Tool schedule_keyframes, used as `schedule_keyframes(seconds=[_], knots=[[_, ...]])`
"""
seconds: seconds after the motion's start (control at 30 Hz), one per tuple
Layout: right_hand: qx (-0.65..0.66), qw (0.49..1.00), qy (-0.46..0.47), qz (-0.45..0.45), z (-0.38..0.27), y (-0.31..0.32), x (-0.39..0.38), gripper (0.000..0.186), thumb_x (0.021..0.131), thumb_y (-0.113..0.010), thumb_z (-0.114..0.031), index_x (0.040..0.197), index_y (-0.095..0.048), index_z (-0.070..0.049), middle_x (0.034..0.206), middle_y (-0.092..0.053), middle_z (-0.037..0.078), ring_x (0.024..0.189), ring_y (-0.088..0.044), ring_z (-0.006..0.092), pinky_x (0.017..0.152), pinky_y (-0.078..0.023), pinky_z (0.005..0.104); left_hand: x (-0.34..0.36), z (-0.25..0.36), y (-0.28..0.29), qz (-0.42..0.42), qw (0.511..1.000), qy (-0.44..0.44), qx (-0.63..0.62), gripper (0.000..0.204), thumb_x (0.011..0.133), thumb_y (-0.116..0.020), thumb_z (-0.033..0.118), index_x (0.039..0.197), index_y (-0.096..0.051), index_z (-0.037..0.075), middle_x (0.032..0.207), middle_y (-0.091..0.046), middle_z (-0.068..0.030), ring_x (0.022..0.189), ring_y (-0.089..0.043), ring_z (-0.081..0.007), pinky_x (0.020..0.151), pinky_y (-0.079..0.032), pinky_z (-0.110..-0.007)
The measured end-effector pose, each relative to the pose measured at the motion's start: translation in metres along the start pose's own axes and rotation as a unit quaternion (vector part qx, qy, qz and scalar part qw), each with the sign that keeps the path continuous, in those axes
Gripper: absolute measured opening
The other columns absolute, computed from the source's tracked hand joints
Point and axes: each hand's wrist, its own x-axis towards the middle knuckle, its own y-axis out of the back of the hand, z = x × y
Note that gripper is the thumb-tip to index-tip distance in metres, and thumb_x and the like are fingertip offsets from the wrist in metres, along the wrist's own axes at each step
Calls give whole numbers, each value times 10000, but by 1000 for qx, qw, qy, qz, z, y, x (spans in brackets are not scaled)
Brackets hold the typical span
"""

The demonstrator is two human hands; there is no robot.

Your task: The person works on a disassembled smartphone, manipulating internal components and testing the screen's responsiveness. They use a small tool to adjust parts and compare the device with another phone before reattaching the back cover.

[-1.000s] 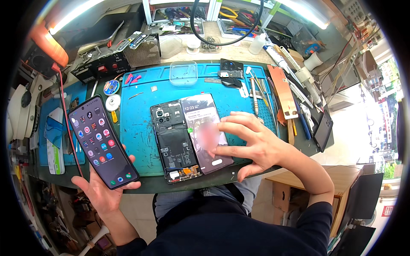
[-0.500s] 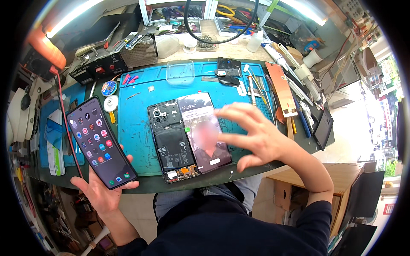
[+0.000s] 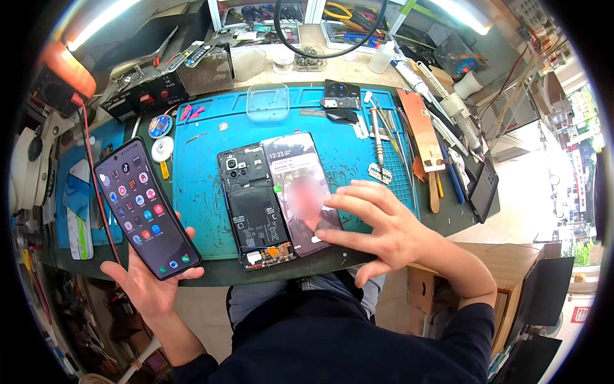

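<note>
My left hand (image 3: pixel 148 286) holds a black smartphone (image 3: pixel 146 208) with a lit screen of app icons, off the left front of the bench. On the blue work mat (image 3: pixel 204 185) lies an opened phone body (image 3: pixel 254 206) with its insides showing, and beside it a lit display panel (image 3: pixel 302 191). My right hand (image 3: pixel 382 227) rests over the lower right of that display, thumb touching its bottom corner, fingers spread.
A clear plastic tray (image 3: pixel 267 102), a small black part (image 3: pixel 341 95), tweezers and a screwdriver (image 3: pixel 377 137) lie at the mat's far side. A copper-coloured strip (image 3: pixel 421 128) and tools sit right. A red cable (image 3: pixel 96 185) runs left. A cardboard box (image 3: pixel 427 291) stands under the bench.
My right hand lifted off the display, then came back down with the thumb on its lower corner. The left hand and its phone stayed nearly still.
</note>
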Motion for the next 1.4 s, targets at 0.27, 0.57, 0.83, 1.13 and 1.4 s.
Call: schedule_keyframes(seconds=[0.27,0.57,0.83,1.13,1.4], knots=[[6,1000,-7,-1,-2,1,-1,798,940,-503,-793,1360,-711,-148,1474,-533,180,1379,-508,384,1142,-434,568,0,0,-4,10,1000,-2,3,1233,898,-480,881,1697,-7,69,1642,-298,-333,1434,-464,-538,791,-633,-738],[-12,1000,14,-4,0,-2,-1,825,954,-446,-824,1338,-746,-158,1470,-562,193,1310,-538,380,1118,-456,554,1,0,-7,17,1000,-6,22,1247,893,-476,889,1695,-14,54,1626,-325,-334,1423,-475,-539,774,-644,-719],[8,1000,-1,-3,-2,1,-1,761,950,-529,-759,1355,-710,-140,1471,-546,174,1356,-534,376,1125,-452,555,2,0,-11,14,999,-2,50,1165,939,-486,832,1693,-79,43,1648,-325,-305,1432,-482,-496,746,-668,-677],[-10,998,-34,43,-3,1,-10,796,956,-496,-796,1332,-742,-139,1459,-580,196,1261,-567,404,1068,-477,541,7,3,-30,25,998,3,64,750,1065,-580,289,1641,-187,13,1577,-425,-318,1416,-502,-537,869,-635,-708],[-27,996,-55,69,-4,-6,-12,802,993,-455,-789,1291,-751,-106,1436,-583,231,1243,-573,443,1061,-468,560,1,-1,-38,35,988,-24,147,953,828,-675,-95,1646,-210,61,1587,-441,-244,1450,-506,-456,954,-656,-566]])
